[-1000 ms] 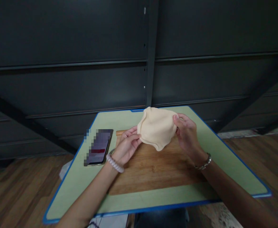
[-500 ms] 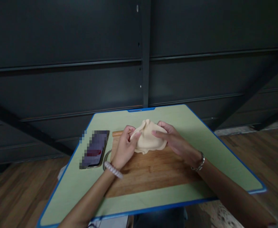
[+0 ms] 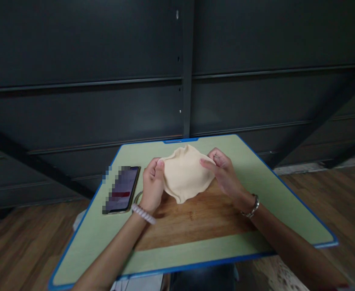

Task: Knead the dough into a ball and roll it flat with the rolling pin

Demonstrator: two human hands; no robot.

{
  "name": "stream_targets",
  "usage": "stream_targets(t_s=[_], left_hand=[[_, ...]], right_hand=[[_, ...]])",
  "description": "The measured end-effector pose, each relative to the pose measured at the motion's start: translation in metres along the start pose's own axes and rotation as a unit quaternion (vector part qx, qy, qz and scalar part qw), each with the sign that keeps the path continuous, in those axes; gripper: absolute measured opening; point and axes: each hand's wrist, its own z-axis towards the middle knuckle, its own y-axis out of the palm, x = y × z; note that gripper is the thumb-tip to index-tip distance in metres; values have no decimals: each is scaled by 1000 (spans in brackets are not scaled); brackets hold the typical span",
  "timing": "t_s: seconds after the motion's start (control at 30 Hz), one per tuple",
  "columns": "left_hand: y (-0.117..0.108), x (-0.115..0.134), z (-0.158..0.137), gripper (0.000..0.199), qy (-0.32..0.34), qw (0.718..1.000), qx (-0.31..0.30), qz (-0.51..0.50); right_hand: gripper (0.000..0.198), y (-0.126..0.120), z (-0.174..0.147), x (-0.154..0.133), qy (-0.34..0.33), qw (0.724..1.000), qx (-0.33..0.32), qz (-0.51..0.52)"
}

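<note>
A thin, pale sheet of dough [image 3: 188, 173] with a wavy edge is held up over a wooden cutting board [image 3: 192, 220]. My left hand [image 3: 153, 182] grips its left edge, thumb on top and fingers curled beneath. At the opposite edge my right hand [image 3: 224, 173] pinches the dough between the thumb and bent fingers. The sheet is spread fairly flat between both hands, and it hides the far part of the board.
A phone [image 3: 123, 192] with a partly blurred screen lies left of the board. The board rests on a small green table [image 3: 195, 254] with a blue rim. Behind it stands a dark panelled wall [image 3: 104, 109]. A grey loop [image 3: 138, 197] sits beside the board's left edge.
My left hand has moved left and my right hand slightly right, drawing the dough wider. The folds at its left side have opened out, and the sheet looks flatter.
</note>
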Motion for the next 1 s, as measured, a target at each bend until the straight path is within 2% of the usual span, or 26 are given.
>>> stream_targets(t_s=[0.07, 0.13, 0.27, 0.37, 0.43, 0.53, 0.6, 0.77, 0.87, 1.0], left_hand=[[0, 1, -1, 28, -18, 999, -6, -29], [0, 1, -1, 28, -23, 999, -3, -33], [-1, -4, -3, 30, -11, 1000, -9, 2], [-1, -5, -5, 32, -9, 999, -24, 30], [1, -2, -8, 33, -9, 999, -23, 43], [6, 4, -12, 30, -31, 998, -36, 29], [9, 8, -13, 28, -71, 995, -64, -8], [5, 11, -12, 33, -171, 972, -136, -87], [1, 13, -11, 32, -176, 965, -154, -121], [1, 17, -11, 31, -170, 962, -137, -167]], right_hand=[[31, -1, 1, -1, 26, 999, -11, 31], [27, -1, 1, -1, 82, 994, -40, 67], [38, 3, -3, -4, 205, 962, -133, 125], [36, 7, -7, -5, 248, 938, -208, 127], [36, 7, -9, -4, 246, 940, -212, 102], [35, 4, -9, -1, 212, 961, -162, 68], [37, 3, -8, -1, 189, 968, -148, 71], [39, 4, -11, -4, 168, 964, -175, 112], [38, 6, -13, -5, 157, 965, -173, 115], [41, 5, -13, -4, 135, 974, -149, 104]])
